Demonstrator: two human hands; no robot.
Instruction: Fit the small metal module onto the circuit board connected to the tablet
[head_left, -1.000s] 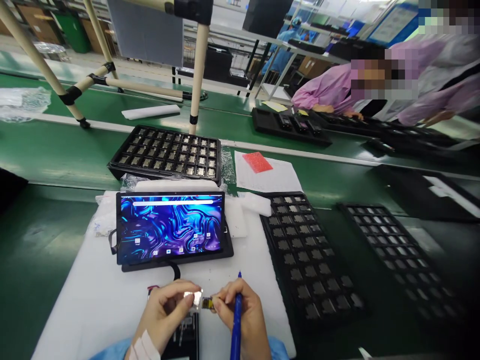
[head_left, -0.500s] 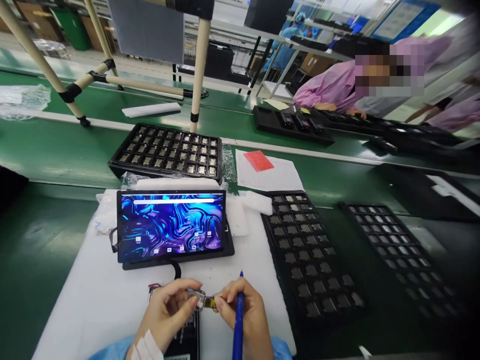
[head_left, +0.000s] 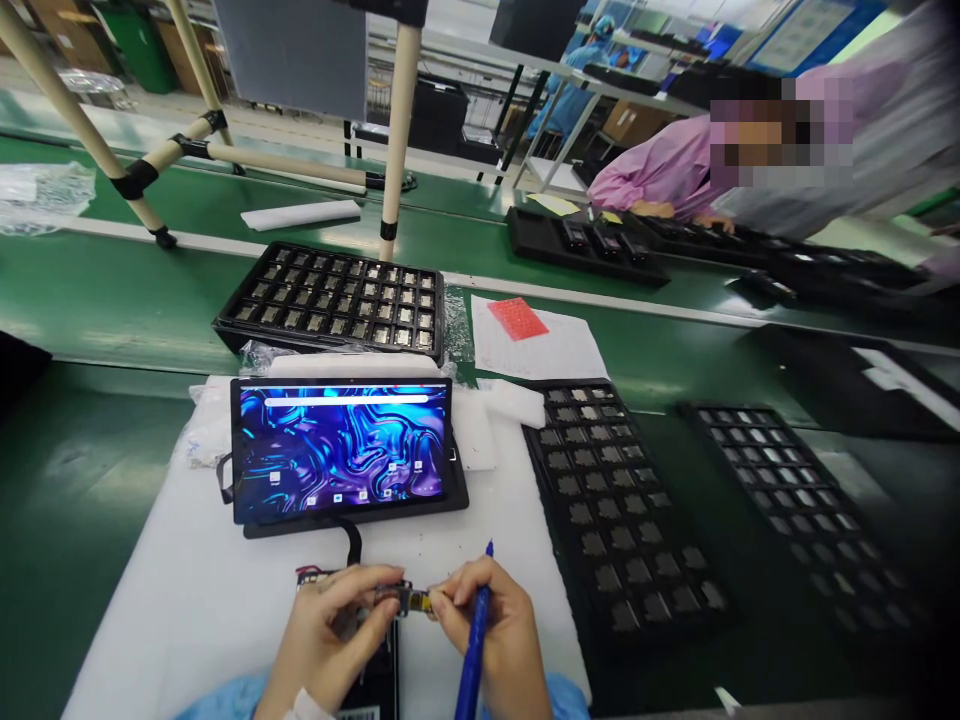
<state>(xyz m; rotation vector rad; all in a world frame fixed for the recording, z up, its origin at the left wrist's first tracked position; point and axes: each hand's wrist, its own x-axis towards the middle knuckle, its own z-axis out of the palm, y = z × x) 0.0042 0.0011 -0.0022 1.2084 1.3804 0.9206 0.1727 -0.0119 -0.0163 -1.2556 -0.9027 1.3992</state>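
My left hand (head_left: 330, 635) and my right hand (head_left: 491, 635) meet at the near edge of a white foam mat (head_left: 202, 590). Between their fingertips they pinch a small camera module (head_left: 405, 600) with a short flex tail. A blue pen (head_left: 474, 650) is also tucked in my right hand, tip pointing up. Under my left hand lies a black circuit board (head_left: 371, 680), with a cable running up to a lit tablet (head_left: 341, 447) on a black base just beyond.
Black trays of small parts sit behind the tablet (head_left: 334, 300) and to my right (head_left: 615, 510), with another (head_left: 795, 500) further right. White paper with a red pad (head_left: 517, 320) lies on the green belt. A person in pink (head_left: 652, 170) works across the line.
My left fingers have turned the module so its shiny face no longer catches the light. Both hands stay in place. The view has shifted slightly.
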